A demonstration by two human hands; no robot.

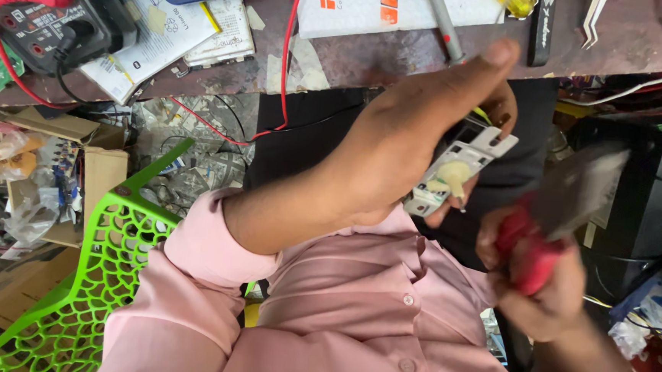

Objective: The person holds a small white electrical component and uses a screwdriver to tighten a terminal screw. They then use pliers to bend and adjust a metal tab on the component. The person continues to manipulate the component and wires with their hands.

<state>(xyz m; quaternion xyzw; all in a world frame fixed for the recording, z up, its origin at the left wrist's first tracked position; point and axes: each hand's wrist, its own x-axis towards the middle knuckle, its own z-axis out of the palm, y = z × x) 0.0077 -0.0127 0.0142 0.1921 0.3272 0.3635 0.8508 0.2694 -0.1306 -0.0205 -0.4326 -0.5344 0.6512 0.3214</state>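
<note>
Switch module: a white, rectangular electrical part with a cream-coloured knob on its face is held up in front of the body, below the desk edge and above the lap; it is tilted, with its upper end towards the desk.
Left hand: the left hand is closed around the white part, the thumb stretched along its upper side and the fingertips seen behind it; the grip is firm on the part.
Right hand: the right hand is wrapped shut around the red handles of a tool, just beside and below the white part but not touching it.
Tool head: the dark metal end is blurred, so its exact shape cannot be told; it points up and to the right of the white part.
Clothing: a pink buttoned shirt is worn, with the cuff rolled at the left forearm.
Desk: a worn brown desk is seen along the top, carrying a black multimeter with a red lead, paper booklets, a white padded envelope and a grey pen.
Surroundings: a green lattice chair stands at the left, with cardboard boxes and loose clutter near it on the floor.
</note>
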